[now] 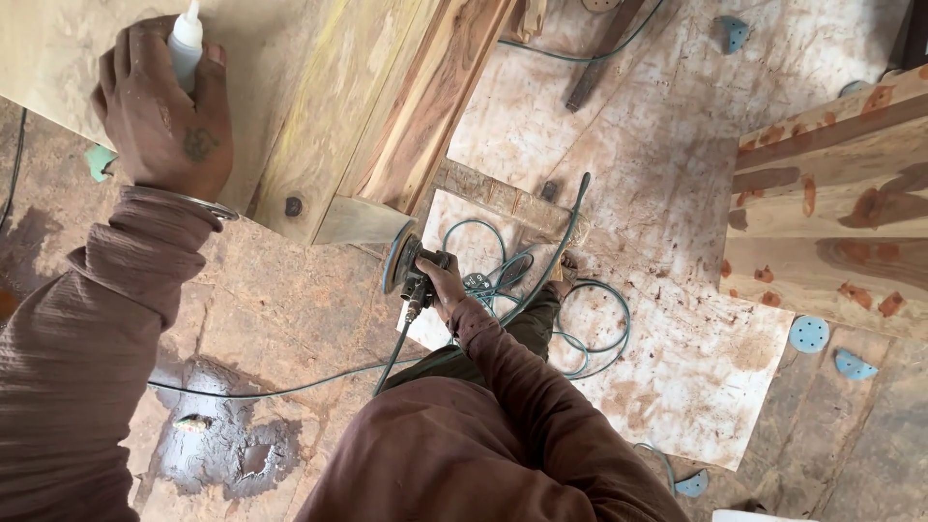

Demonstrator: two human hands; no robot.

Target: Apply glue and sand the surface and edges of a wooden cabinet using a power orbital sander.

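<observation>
My left hand (162, 111) grips a white plastic bottle (186, 43), top cut off; right hand (447, 283) clasps a dark disc sander (408, 266), fingers partly hidden.

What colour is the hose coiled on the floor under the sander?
Teal green hose, clearest in the head view, looping beneath the sander held in the right hand.

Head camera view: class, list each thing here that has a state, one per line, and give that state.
Left hand: closed around a white bottle, nozzle up.
Right hand: gripping a disc sander, held beside the wooden piece.
Green hose: coiled loose on the floor.
Blue sanding discs: lying scattered, off the tool.
</observation>
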